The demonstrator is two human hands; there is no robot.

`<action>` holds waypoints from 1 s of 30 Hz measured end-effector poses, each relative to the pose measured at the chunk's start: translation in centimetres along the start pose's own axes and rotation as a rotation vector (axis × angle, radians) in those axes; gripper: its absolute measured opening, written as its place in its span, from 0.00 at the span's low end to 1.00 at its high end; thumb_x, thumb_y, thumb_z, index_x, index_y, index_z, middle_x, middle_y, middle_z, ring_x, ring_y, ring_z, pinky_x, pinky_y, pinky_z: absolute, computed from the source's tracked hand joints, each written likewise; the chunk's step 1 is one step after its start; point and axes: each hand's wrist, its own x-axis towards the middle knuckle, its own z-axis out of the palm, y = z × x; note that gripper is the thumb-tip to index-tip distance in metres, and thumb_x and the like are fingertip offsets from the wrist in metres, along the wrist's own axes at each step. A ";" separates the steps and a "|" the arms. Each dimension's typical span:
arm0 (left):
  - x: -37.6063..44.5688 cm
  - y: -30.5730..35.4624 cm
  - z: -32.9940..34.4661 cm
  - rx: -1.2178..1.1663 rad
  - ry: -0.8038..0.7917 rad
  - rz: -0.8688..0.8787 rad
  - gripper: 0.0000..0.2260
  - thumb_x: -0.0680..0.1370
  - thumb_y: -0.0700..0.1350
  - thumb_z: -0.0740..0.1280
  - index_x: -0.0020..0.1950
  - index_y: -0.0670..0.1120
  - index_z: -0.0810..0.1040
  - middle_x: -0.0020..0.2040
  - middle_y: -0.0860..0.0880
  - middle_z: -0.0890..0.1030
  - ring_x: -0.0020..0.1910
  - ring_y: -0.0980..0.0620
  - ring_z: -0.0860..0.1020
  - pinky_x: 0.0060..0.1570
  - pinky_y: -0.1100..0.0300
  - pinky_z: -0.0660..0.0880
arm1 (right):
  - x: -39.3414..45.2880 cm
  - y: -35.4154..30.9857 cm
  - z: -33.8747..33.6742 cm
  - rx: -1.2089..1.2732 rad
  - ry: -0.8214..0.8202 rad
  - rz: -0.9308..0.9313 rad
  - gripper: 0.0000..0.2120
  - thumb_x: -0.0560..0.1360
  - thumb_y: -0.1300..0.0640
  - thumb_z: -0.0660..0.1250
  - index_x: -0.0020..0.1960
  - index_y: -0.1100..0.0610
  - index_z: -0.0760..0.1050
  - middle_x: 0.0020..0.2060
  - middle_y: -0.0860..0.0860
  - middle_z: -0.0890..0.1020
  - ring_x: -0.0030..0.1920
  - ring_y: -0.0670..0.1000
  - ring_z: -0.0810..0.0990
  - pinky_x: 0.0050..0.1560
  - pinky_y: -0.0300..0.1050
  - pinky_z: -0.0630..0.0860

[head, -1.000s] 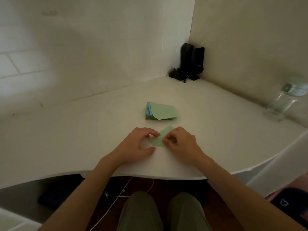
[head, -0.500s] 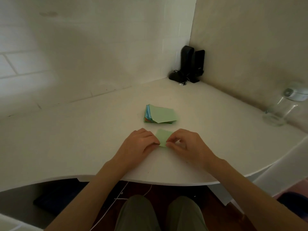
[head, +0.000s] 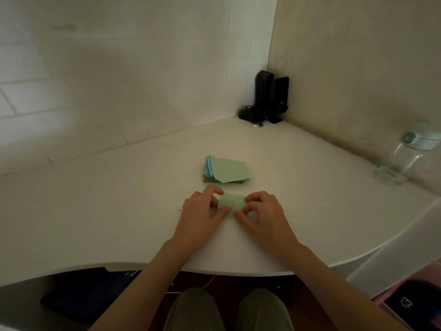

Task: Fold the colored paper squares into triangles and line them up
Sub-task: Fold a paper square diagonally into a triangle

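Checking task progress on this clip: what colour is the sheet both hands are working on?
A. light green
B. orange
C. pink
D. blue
A: the sheet pinched between the left hand and right hand is light green, like the top sheet of the stack behind it.

A stack of colored paper [head: 224,170] sits mid-desk, just beyond the left hand [head: 199,215] and right hand [head: 261,215], blocking a straight reach forward. Bare white desk [head: 95,206] spreads wide to the left. Two black speakers [head: 270,97] with tangled cords fill the far corner, and a glass jar [head: 396,163] stands against the right wall, well apart from the stack.
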 end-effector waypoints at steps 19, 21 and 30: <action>0.3 -1.1 -0.6 -0.024 -0.070 0.044 0.05 0.73 0.39 0.71 0.44 0.49 0.84 0.44 0.52 0.78 0.43 0.55 0.75 0.45 0.70 0.68 | 2.7 -0.2 -1.5 0.122 -0.322 0.266 0.21 0.65 0.53 0.76 0.56 0.45 0.76 0.55 0.47 0.76 0.54 0.50 0.73 0.57 0.44 0.71; 0.4 -0.8 -0.5 0.082 -0.114 0.081 0.07 0.74 0.38 0.69 0.45 0.50 0.84 0.46 0.51 0.77 0.45 0.53 0.72 0.46 0.64 0.69 | 3.4 -0.4 -2.1 0.141 -0.376 0.259 0.20 0.68 0.57 0.74 0.59 0.50 0.78 0.53 0.48 0.78 0.48 0.46 0.74 0.49 0.35 0.69; -1.1 1.0 -0.3 0.492 -0.134 0.205 0.25 0.73 0.63 0.53 0.52 0.47 0.79 0.49 0.49 0.75 0.47 0.49 0.71 0.44 0.56 0.70 | 1.7 -1.1 -3.6 0.087 -0.280 0.210 0.12 0.71 0.62 0.69 0.53 0.55 0.82 0.45 0.52 0.84 0.36 0.38 0.75 0.38 0.19 0.66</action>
